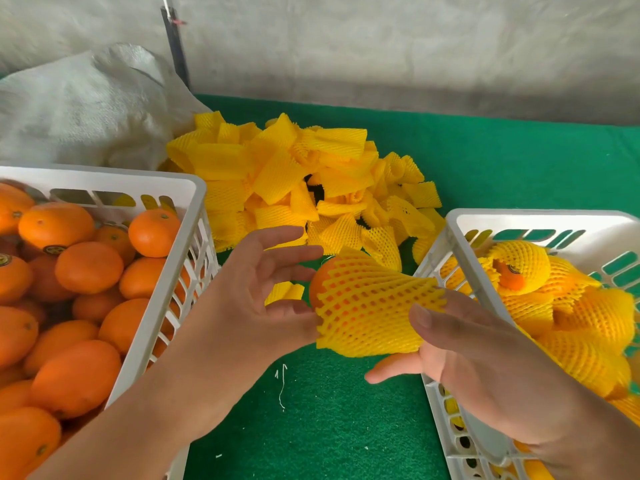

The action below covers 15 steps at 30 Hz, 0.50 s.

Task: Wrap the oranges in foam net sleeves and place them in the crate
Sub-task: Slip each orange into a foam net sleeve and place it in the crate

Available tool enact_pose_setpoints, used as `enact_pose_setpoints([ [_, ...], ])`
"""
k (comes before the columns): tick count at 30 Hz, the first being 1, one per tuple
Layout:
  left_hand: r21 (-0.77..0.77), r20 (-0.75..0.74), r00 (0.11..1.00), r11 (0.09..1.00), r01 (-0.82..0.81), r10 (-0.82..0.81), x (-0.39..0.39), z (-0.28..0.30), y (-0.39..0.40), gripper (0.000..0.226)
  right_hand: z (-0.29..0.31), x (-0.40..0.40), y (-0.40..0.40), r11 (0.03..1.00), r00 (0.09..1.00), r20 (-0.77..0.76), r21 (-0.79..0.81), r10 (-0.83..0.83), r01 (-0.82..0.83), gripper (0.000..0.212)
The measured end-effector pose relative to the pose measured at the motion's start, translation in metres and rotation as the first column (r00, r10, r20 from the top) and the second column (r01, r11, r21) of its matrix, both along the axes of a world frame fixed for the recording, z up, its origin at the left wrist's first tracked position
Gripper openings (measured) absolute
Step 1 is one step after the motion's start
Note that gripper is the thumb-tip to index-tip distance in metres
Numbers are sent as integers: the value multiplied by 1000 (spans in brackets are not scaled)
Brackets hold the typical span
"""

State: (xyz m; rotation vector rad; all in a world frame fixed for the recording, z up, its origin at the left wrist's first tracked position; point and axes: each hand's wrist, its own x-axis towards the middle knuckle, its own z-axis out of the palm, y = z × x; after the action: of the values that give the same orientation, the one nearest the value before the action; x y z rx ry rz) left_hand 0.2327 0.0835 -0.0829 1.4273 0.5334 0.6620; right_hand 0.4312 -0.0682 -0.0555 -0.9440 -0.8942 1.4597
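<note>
Both hands are up over the green desk (329,427) with one orange (320,280) between them, half inside a yellow foam net sleeve (374,306). The left hand (263,299) pinches the sleeve's near edge with its thumb, other fingers spread loose. The right hand (460,355) grasps the sleeve's other end. A white crate (166,282) of bare oranges sits left, another crate (464,230) with wrapped ones right. Further back there's a pile of spare sleeves (294,178) and a white sack (86,105).
</note>
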Motion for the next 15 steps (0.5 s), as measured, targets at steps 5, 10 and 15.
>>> enact_pose_setpoints([
  [5, -16, -167, 985, 998, -52, 49, 0, 6, -5, 89, -4, 1, -5, 965, 964, -66, -71, -256, 252, 66],
  [10, -480, -157, 933, 851, 214, -324, -2, 14, -8, 43, -3, 5, 0, 994, 993, -55, -3, -107, 107, 32],
  [15, -461, -192, 926, 863, 207, -325, -5, 17, -9, 28, -7, 5, -2, 1000, 1000, -17, 4, -3, 3, 36],
])
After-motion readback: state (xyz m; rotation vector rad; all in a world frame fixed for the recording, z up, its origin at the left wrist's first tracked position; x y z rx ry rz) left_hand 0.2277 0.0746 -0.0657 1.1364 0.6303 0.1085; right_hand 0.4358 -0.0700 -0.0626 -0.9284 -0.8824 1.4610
